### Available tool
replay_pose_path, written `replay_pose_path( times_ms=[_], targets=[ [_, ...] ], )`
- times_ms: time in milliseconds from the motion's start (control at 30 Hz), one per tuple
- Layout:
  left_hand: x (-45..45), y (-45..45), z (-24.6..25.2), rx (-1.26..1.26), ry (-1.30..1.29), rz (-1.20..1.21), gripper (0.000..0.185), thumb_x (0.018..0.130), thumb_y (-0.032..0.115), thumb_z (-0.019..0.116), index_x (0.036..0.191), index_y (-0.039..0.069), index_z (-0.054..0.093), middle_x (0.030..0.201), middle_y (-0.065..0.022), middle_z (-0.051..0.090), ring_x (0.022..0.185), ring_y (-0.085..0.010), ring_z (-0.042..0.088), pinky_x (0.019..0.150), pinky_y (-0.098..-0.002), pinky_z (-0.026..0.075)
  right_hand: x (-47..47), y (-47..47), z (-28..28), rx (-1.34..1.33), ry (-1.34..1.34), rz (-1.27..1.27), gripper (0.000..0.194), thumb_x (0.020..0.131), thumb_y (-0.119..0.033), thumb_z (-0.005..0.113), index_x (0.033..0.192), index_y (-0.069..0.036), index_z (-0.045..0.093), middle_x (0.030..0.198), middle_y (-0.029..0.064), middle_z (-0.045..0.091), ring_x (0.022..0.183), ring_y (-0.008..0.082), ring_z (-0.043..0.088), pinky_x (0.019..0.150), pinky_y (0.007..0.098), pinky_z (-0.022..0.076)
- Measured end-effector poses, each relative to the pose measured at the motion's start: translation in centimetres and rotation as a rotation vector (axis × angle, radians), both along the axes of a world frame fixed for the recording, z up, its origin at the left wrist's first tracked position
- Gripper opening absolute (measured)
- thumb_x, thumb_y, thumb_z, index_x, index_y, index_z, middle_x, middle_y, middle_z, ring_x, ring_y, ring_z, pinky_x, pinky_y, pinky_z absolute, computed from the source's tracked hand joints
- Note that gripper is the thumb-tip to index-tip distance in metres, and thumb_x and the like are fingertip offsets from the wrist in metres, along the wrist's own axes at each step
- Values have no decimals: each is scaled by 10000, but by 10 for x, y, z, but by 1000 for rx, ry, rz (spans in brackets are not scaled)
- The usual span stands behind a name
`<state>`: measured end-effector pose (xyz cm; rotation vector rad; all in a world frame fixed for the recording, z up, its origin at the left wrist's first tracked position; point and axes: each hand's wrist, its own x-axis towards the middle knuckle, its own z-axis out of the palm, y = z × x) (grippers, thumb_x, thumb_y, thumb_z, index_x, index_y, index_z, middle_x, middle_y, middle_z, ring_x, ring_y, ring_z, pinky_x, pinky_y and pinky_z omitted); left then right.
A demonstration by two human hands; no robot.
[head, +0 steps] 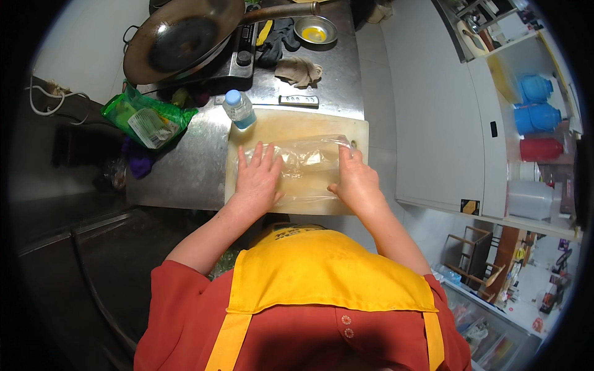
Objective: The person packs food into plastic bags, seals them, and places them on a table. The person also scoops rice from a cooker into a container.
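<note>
A clear plastic bag or sheet (301,160) lies across a pale cutting board (297,121) in front of me. My left hand (258,178) rests on its left part with the fingers spread. My right hand (355,178) is at its right edge, index finger stretched towards the upper corner; whether the fingers pinch the plastic is unclear. On the board's upper left corner stands a clear plastic bottle (239,110) with a blue cap and bluish liquid. Just beyond the board lies a knife, its light handle (299,100) showing holes.
A large wok (185,44) sits on a portable cooker (243,51) at the upper left. Nearby are a green packet (148,120), a folded beige cloth (298,72), dark gloves (278,41) and a metal bowl (315,30) with yellow liquid. A white cabinet (441,116) stands right.
</note>
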<state>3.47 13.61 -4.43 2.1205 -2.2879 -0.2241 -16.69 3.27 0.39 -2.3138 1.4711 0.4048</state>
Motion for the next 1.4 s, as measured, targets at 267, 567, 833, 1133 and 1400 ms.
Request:
replay_pose_path(
  times_ms=[267, 567, 833, 1133, 1400],
  targets=[
    [23, 7, -54, 282, -118, 0, 1104, 608, 462, 819, 1448, -23, 293, 1549, -169, 215, 1455, -324, 150, 1119, -657, 91, -10, -20, -72, 115, -46, -32, 974, 570, -213, 889, 1379, -74, 365, 1217, 209, 510, 1021, 370, 618, 857, 430, 527],
    [61, 1, -37, -252, 689, 469, 761, 680, 312, 832, 1288, -7, 504, 1336, -196, 486, 1263, -343, 452, 1086, -543, 280, -32, -19, -52, 98, -244, -64, 774, 608, -382, 859, 1284, -142, 571, 1392, 194, 442, 1193, 343, 531, 977, 416, 465],
    [113, -96, -8, -523, 762, 489, 508, 764, 241, 786, 1150, -9, 573, 1052, -156, 641, 961, -232, 613, 851, -351, 484, -32, 10, -5, -169, -258, -11, 601, 727, -376, 787, 1249, -134, 612, 1448, 210, 393, 1214, 354, 517, 968, 466, 438],
    [115, -91, -25, -484, 760, 480, 380, 827, 230, 726, 1073, -15, 571, 931, -182, 672, 816, -284, 662, 751, -373, 512, -57, 29, 1, -223, -393, -53, 505, 770, -265, 760, 1209, -66, 609, 1394, 210, 444, 1120, 339, 559, 961, 460, 423],
    [63, -20, 68, -400, 981, 255, 276, 881, 62, 662, 1132, -9, 571, 982, -82, 661, 851, -101, 599, 733, -254, 496, -100, 55, -1, -238, -513, -184, 462, 778, -208, 742, 1190, -44, 612, 1385, 208, 449, 1133, 344, 568, 962, 459, 427]
  ],
)
